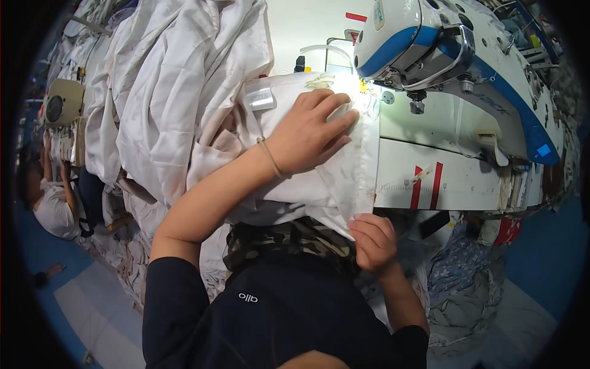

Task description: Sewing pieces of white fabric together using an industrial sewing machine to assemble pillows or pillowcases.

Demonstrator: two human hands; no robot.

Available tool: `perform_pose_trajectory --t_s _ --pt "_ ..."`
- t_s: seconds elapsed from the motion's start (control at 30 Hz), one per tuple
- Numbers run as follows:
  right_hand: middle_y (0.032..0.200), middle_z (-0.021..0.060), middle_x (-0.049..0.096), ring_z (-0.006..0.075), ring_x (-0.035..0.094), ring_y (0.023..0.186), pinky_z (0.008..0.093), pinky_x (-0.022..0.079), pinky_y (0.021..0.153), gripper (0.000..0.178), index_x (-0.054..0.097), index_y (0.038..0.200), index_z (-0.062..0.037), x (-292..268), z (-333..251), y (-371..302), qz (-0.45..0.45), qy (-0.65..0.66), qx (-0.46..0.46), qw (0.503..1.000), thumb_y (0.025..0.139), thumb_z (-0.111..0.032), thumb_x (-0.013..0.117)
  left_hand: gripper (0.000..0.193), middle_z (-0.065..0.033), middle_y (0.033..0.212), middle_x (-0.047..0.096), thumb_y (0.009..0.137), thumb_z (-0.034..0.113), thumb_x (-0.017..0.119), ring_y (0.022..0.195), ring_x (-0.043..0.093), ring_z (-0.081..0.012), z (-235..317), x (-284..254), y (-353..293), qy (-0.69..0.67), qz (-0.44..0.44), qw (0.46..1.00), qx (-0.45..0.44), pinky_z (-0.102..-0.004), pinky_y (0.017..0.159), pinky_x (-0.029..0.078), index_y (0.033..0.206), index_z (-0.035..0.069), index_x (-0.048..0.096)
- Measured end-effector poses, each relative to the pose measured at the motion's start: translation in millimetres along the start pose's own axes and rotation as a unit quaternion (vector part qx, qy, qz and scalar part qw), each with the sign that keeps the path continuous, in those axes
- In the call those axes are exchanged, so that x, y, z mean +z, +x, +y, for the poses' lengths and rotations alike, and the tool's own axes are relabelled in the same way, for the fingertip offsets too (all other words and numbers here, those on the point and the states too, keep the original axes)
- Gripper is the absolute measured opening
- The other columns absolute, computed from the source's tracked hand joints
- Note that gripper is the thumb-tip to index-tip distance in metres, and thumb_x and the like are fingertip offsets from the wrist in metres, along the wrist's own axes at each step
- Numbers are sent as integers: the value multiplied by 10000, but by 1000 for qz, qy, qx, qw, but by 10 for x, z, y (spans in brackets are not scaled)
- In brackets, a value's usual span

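Note:
My left hand lies flat, fingers spread, on a piece of white fabric on the sewing table, its fingertips close to the lit needle area. My right hand pinches the near edge of the same fabric at the table's front edge. The white and blue sewing machine stands at the upper right, its head over the fabric's far end. A thin band circles my left wrist.
A big heap of white cloth fills the table's left side and hangs to the floor. The white table carries red marks. Another person sits at the far left. Patterned blue cloth lies at the lower right.

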State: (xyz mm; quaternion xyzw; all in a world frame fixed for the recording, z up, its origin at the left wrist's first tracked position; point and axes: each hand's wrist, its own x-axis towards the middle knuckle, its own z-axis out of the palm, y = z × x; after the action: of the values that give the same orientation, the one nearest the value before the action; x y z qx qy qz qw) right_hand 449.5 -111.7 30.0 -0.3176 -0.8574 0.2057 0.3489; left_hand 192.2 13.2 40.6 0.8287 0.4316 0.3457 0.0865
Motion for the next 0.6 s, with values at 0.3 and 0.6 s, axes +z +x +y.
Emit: perform_pose_trajectory --t_s 0.3,0.6 --pt "1054 107 716 306 689 998 385 558 771 202 695 934 2 -57 135 -98 12 14 -4 1000 738 29 657 583 -142 1402 539 850 250 765 1246 520 -338 -96 18 43 25 -2 1000 10 -459 1042 422 1362 59 561" --pt "1212 160 639 363 597 1151 462 463 1031 220 637 1133 15 -198 292 976 28 -87 179 980 915 -4 620 505 -139 1229 584 854 190 747 1107 585 -330 -362 -86 303 10 -123 991 -44 -442 887 506 1316 110 560"
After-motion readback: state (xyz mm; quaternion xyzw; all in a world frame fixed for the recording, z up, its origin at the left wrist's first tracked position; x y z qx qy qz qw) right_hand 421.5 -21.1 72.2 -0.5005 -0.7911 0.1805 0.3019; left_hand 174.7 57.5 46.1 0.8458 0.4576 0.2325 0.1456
